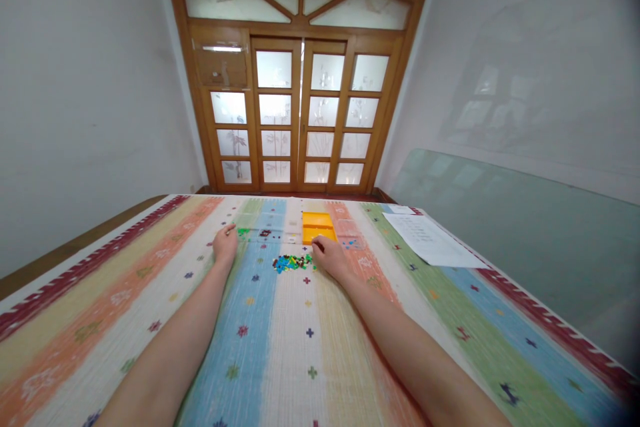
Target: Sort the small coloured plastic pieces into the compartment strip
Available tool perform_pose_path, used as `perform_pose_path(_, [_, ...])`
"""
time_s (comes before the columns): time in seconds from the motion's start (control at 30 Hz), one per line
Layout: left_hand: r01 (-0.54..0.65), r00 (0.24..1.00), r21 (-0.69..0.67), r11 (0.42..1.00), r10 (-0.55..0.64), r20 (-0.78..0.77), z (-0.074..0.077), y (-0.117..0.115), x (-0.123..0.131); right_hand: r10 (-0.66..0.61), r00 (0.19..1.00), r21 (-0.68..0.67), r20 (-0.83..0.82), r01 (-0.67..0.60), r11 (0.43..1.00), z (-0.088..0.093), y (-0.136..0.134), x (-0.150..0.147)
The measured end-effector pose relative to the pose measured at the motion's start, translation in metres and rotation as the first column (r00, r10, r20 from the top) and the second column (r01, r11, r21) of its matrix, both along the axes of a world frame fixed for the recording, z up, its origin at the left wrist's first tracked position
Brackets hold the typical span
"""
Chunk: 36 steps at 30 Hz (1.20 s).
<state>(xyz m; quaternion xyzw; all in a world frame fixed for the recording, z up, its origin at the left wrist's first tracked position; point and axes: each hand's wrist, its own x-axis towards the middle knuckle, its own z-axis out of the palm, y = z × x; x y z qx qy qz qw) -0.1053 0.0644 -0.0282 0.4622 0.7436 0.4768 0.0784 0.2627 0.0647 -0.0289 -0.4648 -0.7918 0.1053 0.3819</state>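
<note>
My left hand (226,243) is at the left of the work area, its fingers closed in a pinch beside a small group of green pieces (243,233). Whatever those fingers may hold is too small to make out. My right hand (330,256) has its fingers curled together at the right end of a mixed pile of tiny coloured pieces (289,263), just in front of an open yellow plastic box (317,218). Anything in its fingertips is hidden. Dark brown-red pieces (265,233) lie between the hands, and blue pieces (351,243) sit right of the box.
A striped, patterned cloth (280,373) covers the table. Paper sheets (430,239) lie toward the back right. Beyond the far edge stand wooden doors (300,113) with glass panes, and a pale green glass panel (500,227) leans along the right wall.
</note>
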Motion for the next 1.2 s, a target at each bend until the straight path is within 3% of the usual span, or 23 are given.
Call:
perform_pose_path(0.1, [-0.016, 1.000, 0.015, 1.000, 0.016, 0.022, -0.001, 0.000, 0.000, -0.012, 0.998, 0.025, 0.061, 0.010, 1.000, 0.001, -0.004, -0.002])
perform_pose_path(0.23, [0.007, 0.998, 0.054, 0.998, -0.003, -0.069, -0.002, 0.000, 0.003, -0.036, 0.985, 0.056, 0.169, 0.027, 0.998, 0.003, -0.009, -0.005])
perform_pose_path(0.4, [0.060, 0.993, 0.004, 0.998, -0.060, -0.104, -0.003, 0.000, 0.004, -0.002, 0.974, 0.063, 0.225, -0.013, 0.998, 0.006, -0.018, -0.002])
perform_pose_path(0.7, [0.135, 0.955, -0.033, 0.990, -0.138, -0.264, -0.009, 0.005, 0.004, 0.076, 0.997, -0.123, 0.015, -0.073, 0.990, 0.004, -0.037, 0.010])
perform_pose_path(0.97, [0.164, 0.923, -0.012, 0.986, -0.158, -0.350, -0.005, 0.003, 0.006, 0.146, 0.989, -0.072, -0.029, -0.147, 0.986, -0.003, -0.038, 0.014])
perform_pose_path(1.2, [0.199, 0.884, -0.015, 0.980, -0.186, -0.429, -0.011, 0.005, 0.009, 0.161, 0.987, -0.079, 0.020, -0.159, 0.984, -0.001, -0.039, 0.013])
